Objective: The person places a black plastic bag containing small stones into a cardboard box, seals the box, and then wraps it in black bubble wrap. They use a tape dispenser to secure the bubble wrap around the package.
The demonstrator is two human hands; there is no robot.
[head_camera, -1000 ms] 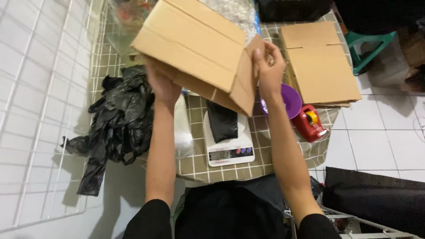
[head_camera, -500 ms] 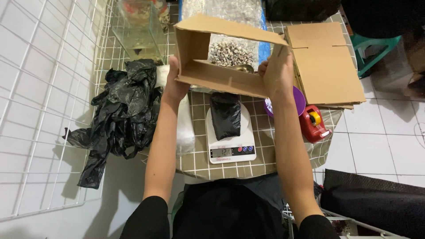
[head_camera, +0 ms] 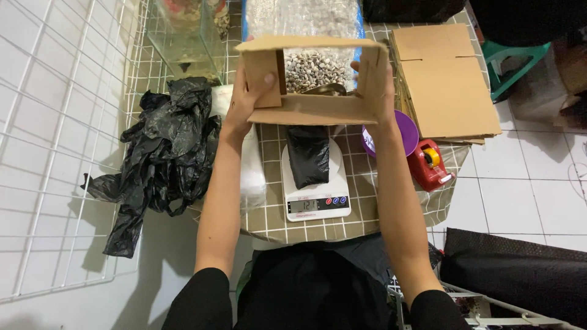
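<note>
Holding an opened cardboard box (head_camera: 315,76) up by its sides, left hand (head_camera: 247,98) and right hand (head_camera: 382,91) gripping it, above the black pouch (head_camera: 307,156) on the scale (head_camera: 315,201) on the tabletop (head_camera: 269,220) below.

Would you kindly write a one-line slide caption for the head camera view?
Both hands, left hand and right hand, hold an open cardboard box above a black pouch on a white scale.

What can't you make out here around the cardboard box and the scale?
Head view only:
- Right hand: mostly hidden behind the cardboard box.
- Purple dish: partly covered by the right forearm.
- Black pouch on the scale: contents hidden.
- Glass tank: top cut off by the frame edge.
</note>
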